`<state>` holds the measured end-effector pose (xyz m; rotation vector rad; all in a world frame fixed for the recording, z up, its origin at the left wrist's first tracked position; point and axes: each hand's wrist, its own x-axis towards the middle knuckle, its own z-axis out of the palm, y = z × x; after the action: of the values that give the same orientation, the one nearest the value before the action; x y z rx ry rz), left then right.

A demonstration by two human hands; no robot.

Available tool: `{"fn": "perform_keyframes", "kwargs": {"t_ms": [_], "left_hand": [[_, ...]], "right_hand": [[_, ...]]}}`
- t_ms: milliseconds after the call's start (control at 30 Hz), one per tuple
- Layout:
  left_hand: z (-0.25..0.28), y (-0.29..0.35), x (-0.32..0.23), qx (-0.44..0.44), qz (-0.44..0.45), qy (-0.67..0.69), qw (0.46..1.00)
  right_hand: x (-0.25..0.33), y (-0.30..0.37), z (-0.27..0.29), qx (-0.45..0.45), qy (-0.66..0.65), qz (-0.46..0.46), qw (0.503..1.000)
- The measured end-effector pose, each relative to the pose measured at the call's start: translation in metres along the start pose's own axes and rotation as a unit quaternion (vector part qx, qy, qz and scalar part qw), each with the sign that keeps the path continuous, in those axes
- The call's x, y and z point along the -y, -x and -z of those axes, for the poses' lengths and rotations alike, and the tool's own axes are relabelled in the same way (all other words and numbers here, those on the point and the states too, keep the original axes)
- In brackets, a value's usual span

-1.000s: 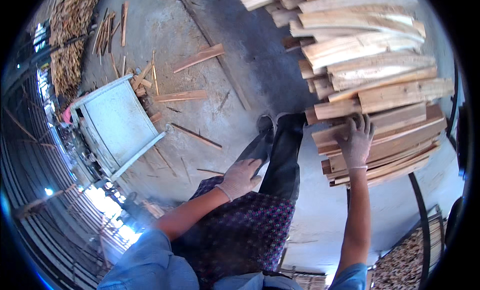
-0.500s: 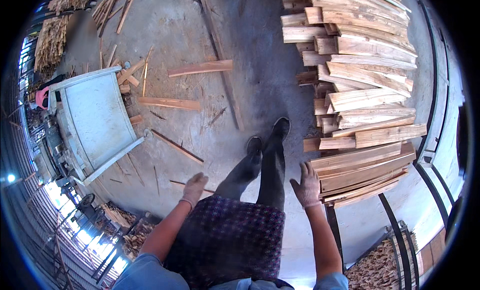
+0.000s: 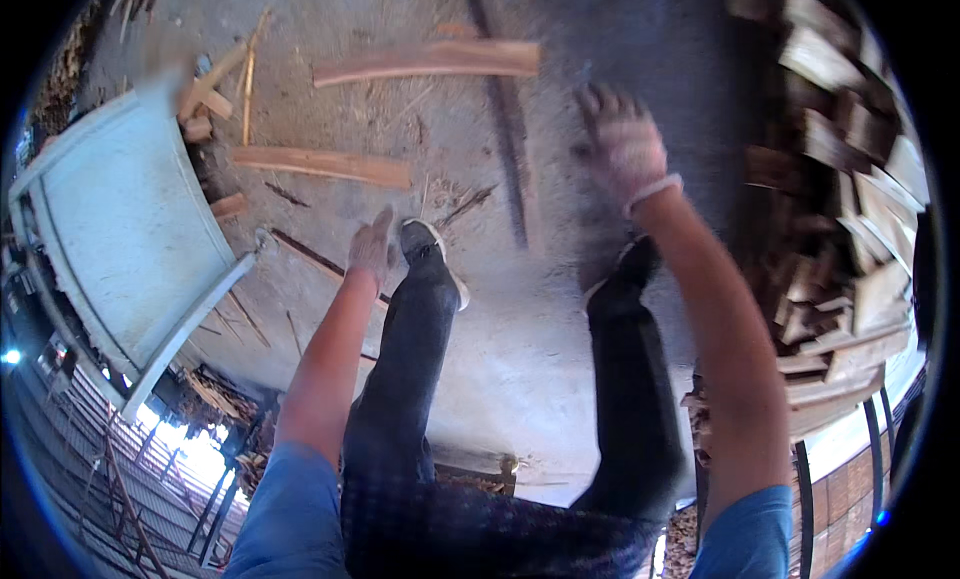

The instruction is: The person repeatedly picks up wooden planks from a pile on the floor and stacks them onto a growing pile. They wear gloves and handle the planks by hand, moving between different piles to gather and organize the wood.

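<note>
My right hand (image 3: 620,149), in a pale work glove, reaches forward over the floor with its fingers spread and nothing in them; motion smears it somewhat. Closest to it are a reddish-brown plank (image 3: 430,61), lying crosswise on the concrete, and a long dark wood strip (image 3: 508,139) that passes under that plank. My gloved left hand (image 3: 371,249) hangs beside my left shoe, fingers stretched out and holding nothing. Beneath it runs a narrow wood strip (image 3: 310,254). A second brown plank (image 3: 325,165) lies on the floor a little ahead of that hand.
A pale blue-grey flat-topped machine (image 3: 135,219) stands at the left, with wood offcuts (image 3: 205,104) by its far corner. Stacked boards (image 3: 860,354) rise along the right side. Thin sticks and bark scraps (image 3: 465,204) litter the concrete floor (image 3: 500,359).
My body has bent lower and my feet stand wider apart. The right hand has left the side of the board stack and swung forward over the floor; the left has moved forward too.
</note>
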<state>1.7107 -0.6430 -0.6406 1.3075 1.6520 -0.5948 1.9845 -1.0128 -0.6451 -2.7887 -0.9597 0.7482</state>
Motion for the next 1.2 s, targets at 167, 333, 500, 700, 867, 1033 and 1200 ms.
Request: {"fn": "perform_keyframes", "kwargs": {"t_ms": [167,333,500,700,867,1033,1200], "left_hand": [[-0.069,-0.137,-0.057,-0.054,-0.026,0.085,0.995],[0.023,-0.184,-0.066,-0.029,-0.048,0.073,0.996],[0.001,-0.032,0.015,0.095,-0.06,0.274,0.955],[0.018,0.243,0.03,0.26,0.041,0.321,0.91],[0.062,0.401,-0.004,0.383,0.084,0.114,0.913],[0.029,0.51,-0.047,0.446,-0.127,-0.083,0.882],[-0.039,0.534,-0.005,0.567,-0.221,-0.329,0.722]], "right_hand": [[0.017,-0.151,-0.058,-0.167,0.117,0.055,0.977],[0.125,-0.175,-0.032,0.155,0.039,-0.008,0.987],[0.169,-0.031,-0.014,0.343,-0.399,-0.077,0.847],[0.233,0.206,0.085,0.292,-0.703,-0.19,0.62],[0.266,0.309,0.223,0.225,-0.755,-0.271,0.553],[0.244,0.388,0.31,0.119,-0.798,-0.264,0.529],[0.256,0.475,0.27,-0.094,-0.706,-0.362,0.601]]}}
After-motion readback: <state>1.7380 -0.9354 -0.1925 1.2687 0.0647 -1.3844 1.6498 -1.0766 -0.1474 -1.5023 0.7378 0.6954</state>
